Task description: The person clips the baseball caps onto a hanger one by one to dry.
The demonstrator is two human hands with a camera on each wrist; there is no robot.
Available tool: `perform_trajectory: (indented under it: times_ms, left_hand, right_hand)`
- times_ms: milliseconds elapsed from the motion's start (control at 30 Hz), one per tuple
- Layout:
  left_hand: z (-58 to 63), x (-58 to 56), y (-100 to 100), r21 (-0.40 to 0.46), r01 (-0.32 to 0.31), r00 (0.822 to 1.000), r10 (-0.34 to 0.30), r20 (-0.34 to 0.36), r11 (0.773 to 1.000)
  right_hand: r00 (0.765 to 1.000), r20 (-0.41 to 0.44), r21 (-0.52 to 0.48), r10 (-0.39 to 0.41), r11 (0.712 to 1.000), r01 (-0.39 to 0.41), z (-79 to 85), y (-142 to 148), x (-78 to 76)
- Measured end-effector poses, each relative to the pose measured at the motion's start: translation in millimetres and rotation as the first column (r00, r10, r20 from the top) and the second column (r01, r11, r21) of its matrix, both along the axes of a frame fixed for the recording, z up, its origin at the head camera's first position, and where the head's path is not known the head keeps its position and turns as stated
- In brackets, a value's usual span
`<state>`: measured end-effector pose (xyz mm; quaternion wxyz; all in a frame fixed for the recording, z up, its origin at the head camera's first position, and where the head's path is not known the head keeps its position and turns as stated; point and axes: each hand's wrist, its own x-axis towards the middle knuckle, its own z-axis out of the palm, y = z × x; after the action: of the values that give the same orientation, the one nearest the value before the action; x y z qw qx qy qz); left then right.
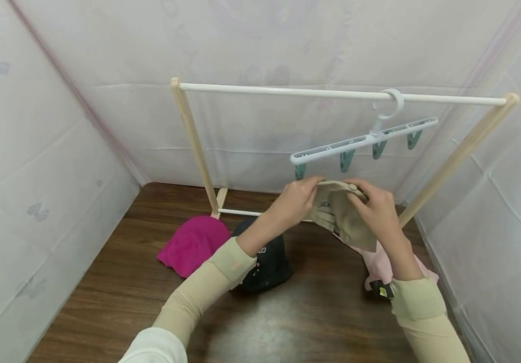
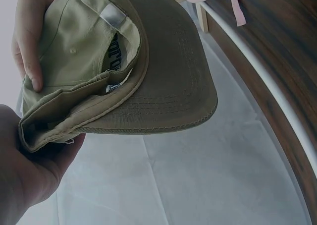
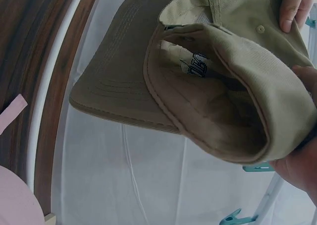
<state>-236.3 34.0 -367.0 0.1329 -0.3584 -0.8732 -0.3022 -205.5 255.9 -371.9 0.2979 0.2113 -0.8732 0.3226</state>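
Note:
Both hands hold an olive-khaki baseball cap [image 1: 348, 219] up in front of the clip hanger [image 1: 360, 142]. The left hand [image 1: 296, 199] pinches its left edge and the right hand [image 1: 375, 206] grips its right edge. In the left wrist view the cap's brim [image 2: 173, 66] points away from the hands, with the back strap and its metal buckle [image 2: 113, 15] showing. Dark lettering [image 3: 197, 65] shows inside the cap in the right wrist view. Just above the left hand hangs the hanger's leftmost green clip [image 1: 300, 171].
The white hanger hooks over the white bar [image 1: 278, 92] of a wooden-legged rack. On the brown table [image 1: 260, 327] lie a magenta cap [image 1: 197, 242], a black cap [image 1: 269, 262] partly behind the left forearm, and a pink cap [image 1: 378, 264] near the right forearm. White fabric walls [image 1: 61, 151] surround it.

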Motion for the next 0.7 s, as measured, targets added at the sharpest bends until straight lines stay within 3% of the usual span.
perform_trajectory:
  times_ms: [367,700]
  left_hand:
    - [11.6,-16.7,0,0.047,0.002,1.0,-0.003,0.028,0.999]
    - [23.2,-28.3,6,0.148,0.022,0.992,-0.04,0.119,0.989]
  right_hand:
    - [0.999,0.014,-0.063,-0.041,0.997,0.042,1.6,-3,-6.6]
    - [0.986,0.117,-0.142,-0.115,0.981,0.132,3.8,-6,-8.8]
